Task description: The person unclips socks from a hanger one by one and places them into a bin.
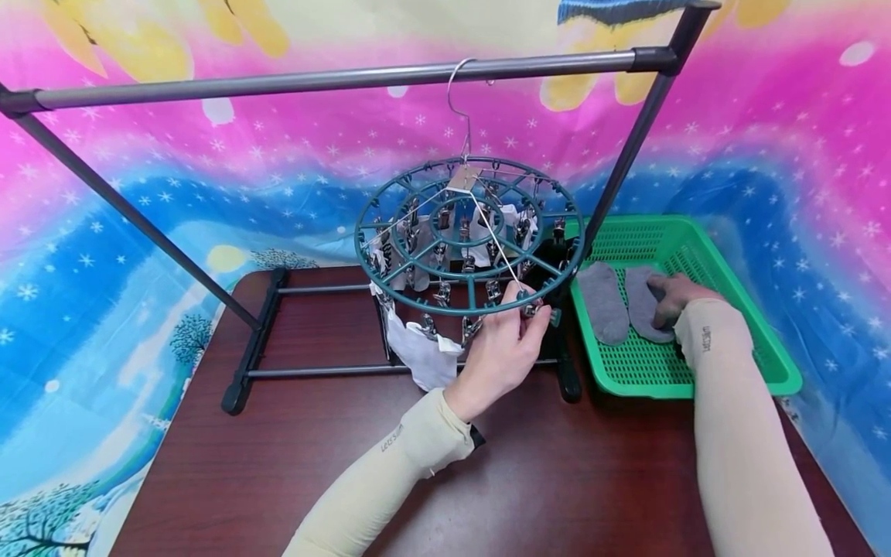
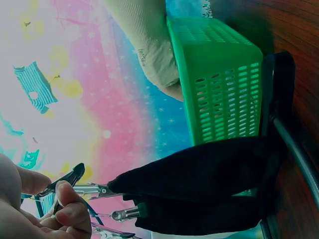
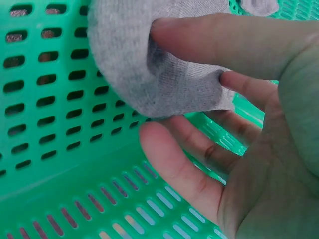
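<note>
A round green clip hanger [image 1: 471,298] hangs by its metal hook from a rack bar. At its near right rim my left hand [image 1: 503,348] pinches a dark-handled clip [image 2: 62,181] between thumb and fingers. Black socks [image 2: 199,169] hang from metal clips just beyond that hand in the left wrist view. My right hand [image 1: 678,298] is inside the green basket [image 1: 755,333], where it pinches one grey sock [image 3: 124,64], thumb on top and fingers at the lower edge. A second grey sock [image 1: 604,303] lies to its left in the basket.
The dark rack [image 1: 334,83] stands on a brown table [image 1: 313,464], its right foot [image 1: 569,379] close beside the basket. Light socks [image 1: 425,356] hang from other clips on the hanger. A patterned cloth [image 1: 83,255] surrounds the table's back and sides.
</note>
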`<state>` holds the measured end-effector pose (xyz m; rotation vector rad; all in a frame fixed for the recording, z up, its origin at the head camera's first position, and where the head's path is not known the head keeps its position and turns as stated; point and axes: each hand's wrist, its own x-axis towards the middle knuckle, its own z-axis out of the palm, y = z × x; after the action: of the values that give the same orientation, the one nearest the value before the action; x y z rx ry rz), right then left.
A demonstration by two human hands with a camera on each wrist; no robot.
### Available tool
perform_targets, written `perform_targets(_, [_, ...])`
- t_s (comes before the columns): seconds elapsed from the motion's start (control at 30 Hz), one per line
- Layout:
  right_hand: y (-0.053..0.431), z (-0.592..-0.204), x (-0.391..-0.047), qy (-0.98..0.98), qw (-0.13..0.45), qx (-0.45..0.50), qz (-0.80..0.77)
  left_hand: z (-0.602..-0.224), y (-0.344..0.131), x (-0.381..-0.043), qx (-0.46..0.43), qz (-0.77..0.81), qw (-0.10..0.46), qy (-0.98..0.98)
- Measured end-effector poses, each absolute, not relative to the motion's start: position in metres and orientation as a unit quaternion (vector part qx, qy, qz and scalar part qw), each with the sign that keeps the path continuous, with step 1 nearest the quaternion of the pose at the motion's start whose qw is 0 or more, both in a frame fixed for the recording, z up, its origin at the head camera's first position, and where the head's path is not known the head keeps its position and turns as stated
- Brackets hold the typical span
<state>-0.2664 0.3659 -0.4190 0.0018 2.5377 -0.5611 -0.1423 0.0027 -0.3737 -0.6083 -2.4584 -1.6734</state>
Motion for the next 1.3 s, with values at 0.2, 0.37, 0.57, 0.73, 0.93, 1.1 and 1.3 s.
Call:
perform_targets(0.2, [0.363,-0.417,-0.266,0.94,0.268,0.006,-0.212,-0.372,0.003,-0.141,-0.193,-0.541,0.055,-0.817])
perform_targets(0.37, [0.363,-0.417,-0.265,0.938,0.27,0.009,-0.215,-0.372,0.004,-0.14,-0.197,-0.538,0.057,-0.818])
perform_targets(0.57, [0.362,-0.417,-0.264,0.938,0.269,0.011,-0.218,-0.372,0.004,-0.139,-0.209,-0.529,0.063,-0.82])
perform_targets(0.73, [0.362,-0.417,-0.264,0.937,0.268,0.011,-0.225,-0.374,0.006,-0.133,-0.245,-0.491,0.082,-0.832])
perform_targets(0.93, [0.36,-0.417,-0.264,0.939,0.265,0.009,-0.22,-0.373,0.007,-0.115,-0.304,-0.413,0.136,-0.848])
perform_targets(1.1, [0.361,-0.418,-0.262,0.935,0.26,0.019,-0.24,-0.363,0.005,-0.097,-0.36,-0.314,0.224,-0.849])
perform_targets(1.3, [0.361,-0.418,-0.263,0.943,0.254,0.011,-0.214,-0.338,-0.017,-0.093,-0.497,-0.178,0.399,-0.75])
